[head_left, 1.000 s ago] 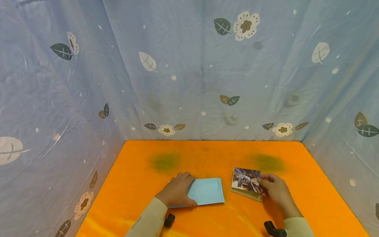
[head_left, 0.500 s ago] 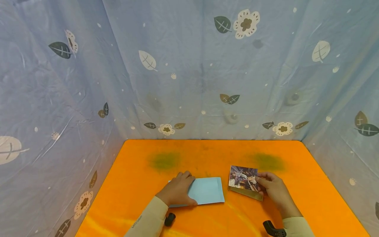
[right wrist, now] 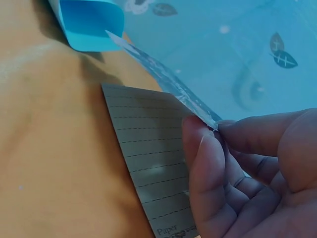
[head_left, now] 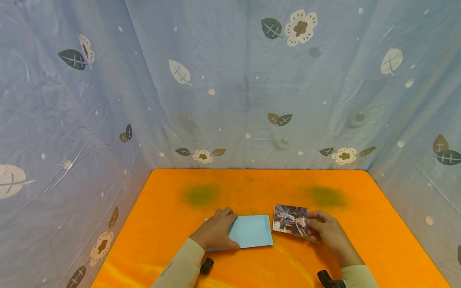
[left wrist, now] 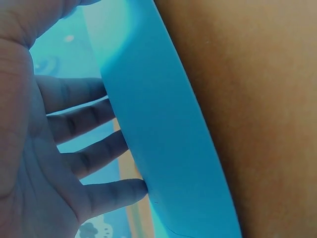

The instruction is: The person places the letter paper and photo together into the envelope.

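A light blue paper envelope (head_left: 251, 231) lies across the orange table. My left hand (head_left: 215, 231) spans its left part, gripping it between thumb and fingers at opposite long edges. In the left wrist view, four fingertips meet the edge of the envelope (left wrist: 163, 129). The right wrist view shows the mouth of the envelope (right wrist: 91, 25) gaping. My right hand (head_left: 328, 234) pinches a colourful picture card (head_left: 289, 220) by its right side, just right of the envelope. Under the card slants a brownish lined sheet (right wrist: 146, 144) printed with "Paper", its edge at the same fingers.
The orange tabletop (head_left: 248, 188) has two greenish patches toward the back. Blue curtains (head_left: 230, 80) with leaves and flowers enclose the back and both sides. Black wrist devices (head_left: 206, 266) sit by each sleeve.
My right hand has shifted slightly left, bringing the picture card closer to the envelope. Less of the brownish sheet shows below the card. The left hand and envelope stay in place.
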`<action>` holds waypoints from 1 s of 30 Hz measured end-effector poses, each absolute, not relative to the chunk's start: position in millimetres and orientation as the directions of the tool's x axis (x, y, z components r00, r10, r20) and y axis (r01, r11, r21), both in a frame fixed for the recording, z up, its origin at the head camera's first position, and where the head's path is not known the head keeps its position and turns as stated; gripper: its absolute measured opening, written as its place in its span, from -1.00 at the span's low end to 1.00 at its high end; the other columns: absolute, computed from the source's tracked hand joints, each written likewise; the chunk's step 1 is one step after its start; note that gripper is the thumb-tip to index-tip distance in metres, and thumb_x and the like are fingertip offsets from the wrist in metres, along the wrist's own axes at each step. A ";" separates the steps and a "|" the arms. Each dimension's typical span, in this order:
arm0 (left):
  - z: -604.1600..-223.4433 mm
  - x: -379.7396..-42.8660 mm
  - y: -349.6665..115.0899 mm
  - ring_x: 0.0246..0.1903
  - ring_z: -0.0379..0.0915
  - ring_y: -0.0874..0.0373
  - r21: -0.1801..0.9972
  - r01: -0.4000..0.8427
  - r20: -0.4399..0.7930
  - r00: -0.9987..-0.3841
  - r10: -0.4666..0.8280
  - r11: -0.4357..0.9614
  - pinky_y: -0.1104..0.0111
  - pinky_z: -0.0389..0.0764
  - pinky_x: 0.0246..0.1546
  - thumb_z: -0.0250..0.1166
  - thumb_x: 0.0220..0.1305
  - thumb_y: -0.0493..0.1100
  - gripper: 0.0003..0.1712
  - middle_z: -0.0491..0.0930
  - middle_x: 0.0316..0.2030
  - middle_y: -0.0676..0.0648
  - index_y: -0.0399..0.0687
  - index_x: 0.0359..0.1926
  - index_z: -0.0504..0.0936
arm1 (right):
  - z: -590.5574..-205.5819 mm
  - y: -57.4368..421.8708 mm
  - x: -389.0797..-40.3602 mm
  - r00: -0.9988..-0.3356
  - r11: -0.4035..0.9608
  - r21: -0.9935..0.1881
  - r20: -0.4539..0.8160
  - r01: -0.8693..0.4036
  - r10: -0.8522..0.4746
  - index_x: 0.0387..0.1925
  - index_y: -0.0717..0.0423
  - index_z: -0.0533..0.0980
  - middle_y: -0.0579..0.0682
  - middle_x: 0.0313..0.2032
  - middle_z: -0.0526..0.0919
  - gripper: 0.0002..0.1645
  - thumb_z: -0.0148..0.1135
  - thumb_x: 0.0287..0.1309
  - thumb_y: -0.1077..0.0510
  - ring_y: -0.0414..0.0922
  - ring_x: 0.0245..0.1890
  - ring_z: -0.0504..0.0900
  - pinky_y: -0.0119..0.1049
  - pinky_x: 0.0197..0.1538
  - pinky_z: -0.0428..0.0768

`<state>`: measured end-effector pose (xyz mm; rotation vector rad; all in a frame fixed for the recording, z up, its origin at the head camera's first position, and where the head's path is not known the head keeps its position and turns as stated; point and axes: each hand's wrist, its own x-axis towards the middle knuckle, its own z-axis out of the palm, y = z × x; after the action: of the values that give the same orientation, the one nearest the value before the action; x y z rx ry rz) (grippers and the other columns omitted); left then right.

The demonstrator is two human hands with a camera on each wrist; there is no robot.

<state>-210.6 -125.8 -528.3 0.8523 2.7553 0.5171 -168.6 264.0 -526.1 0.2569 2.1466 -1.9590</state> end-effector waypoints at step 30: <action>-527.5 -210.0 -126.7 0.08 0.38 0.10 0.390 0.496 -0.089 -0.818 0.568 0.776 0.14 0.63 -0.10 0.65 0.06 0.37 0.00 0.47 0.18 0.05 -0.06 0.40 0.61 | -544.3 252.2 -166.1 -0.957 0.151 -0.952 -0.279 0.266 -0.076 0.20 0.44 0.47 0.14 -0.32 0.64 -0.69 0.18 0.60 0.30 0.06 -0.39 0.66 -0.15 -0.34 0.73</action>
<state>-210.0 -126.7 -527.5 0.8390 2.7675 0.5236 -166.1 252.2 -544.3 0.1847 2.1684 -1.8829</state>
